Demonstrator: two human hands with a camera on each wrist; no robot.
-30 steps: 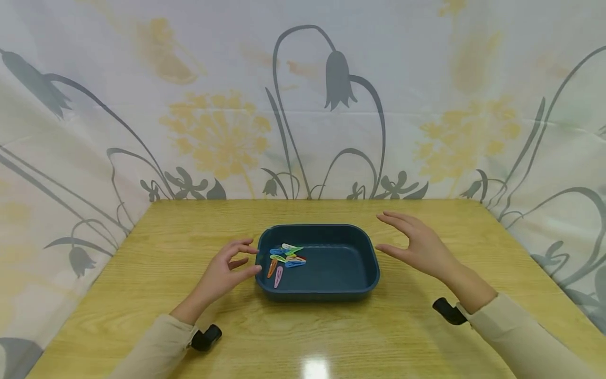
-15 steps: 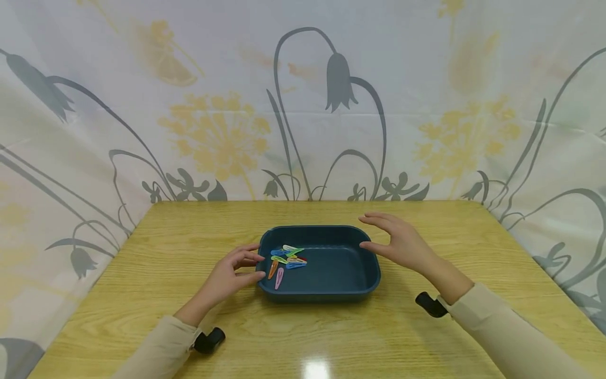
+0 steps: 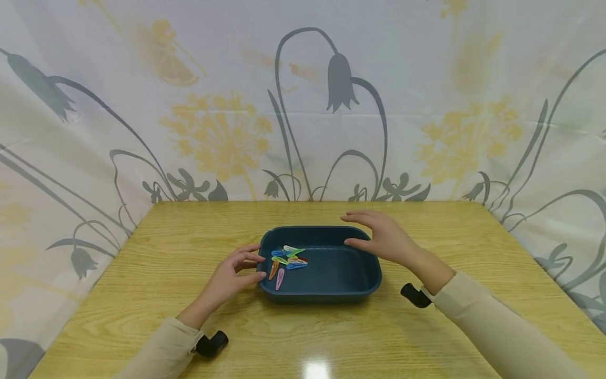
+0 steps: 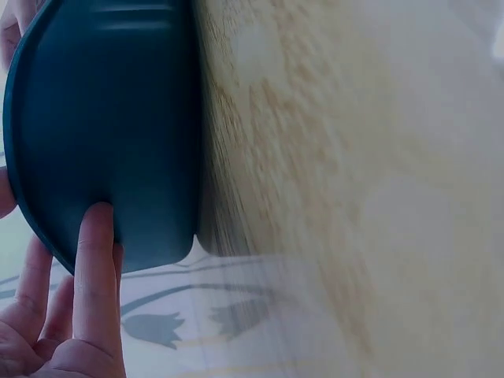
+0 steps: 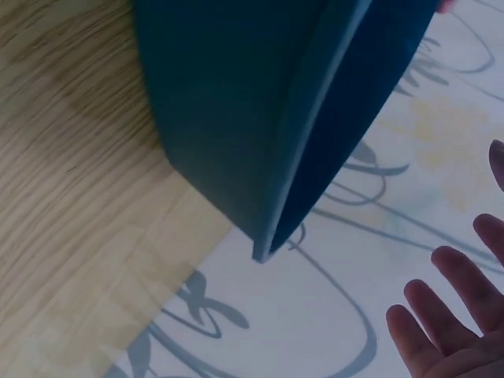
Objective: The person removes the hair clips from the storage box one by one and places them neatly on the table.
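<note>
A dark blue rectangular tray (image 3: 338, 296) stands on the table with several colourful snap hair clips inside its left part. Among them are an orange clip (image 3: 274, 270), a pink clip (image 3: 280, 279) and a blue clip (image 3: 296, 266). My left hand (image 3: 233, 275) is at the tray's left end, its fingertips right at the rim. In the left wrist view one straight finger (image 4: 96, 252) lies against the outer wall. Above the tray's right end hovers my right hand (image 3: 385, 237), thumb and fingers spread apart, holding nothing.
The wooden table (image 3: 303, 329) reaches back to a flower-printed cloth (image 3: 303, 131) hanging behind it and along both sides. Each wrist carries a black camera mount (image 3: 211, 344) beyond a beige sleeve (image 3: 492, 316).
My right hand has moved left, from beside the tray to above its right end. My left hand has shifted slightly right, onto the tray's left rim. The clips stay in place.
</note>
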